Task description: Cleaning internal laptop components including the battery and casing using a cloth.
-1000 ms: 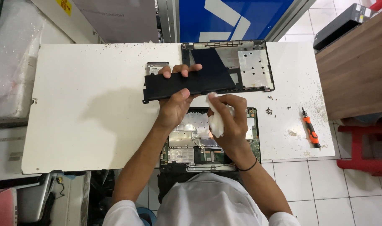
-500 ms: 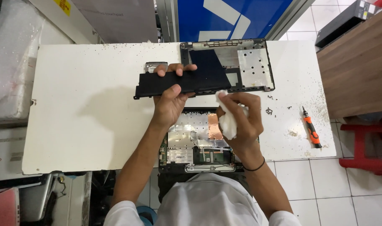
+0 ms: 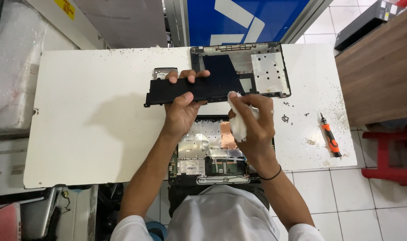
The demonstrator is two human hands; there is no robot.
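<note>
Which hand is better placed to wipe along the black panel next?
The right hand, probably: its fingers already press the white cloth against the right end of the black panel. The left hand grips the panel's middle, holding it off the white table.

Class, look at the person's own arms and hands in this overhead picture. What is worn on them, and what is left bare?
Both forearms and hands are bare, with no gloves. The left hand wears nothing; the right hand has a thin black band at its wrist. Short white sleeves show at the upper arms.
</note>
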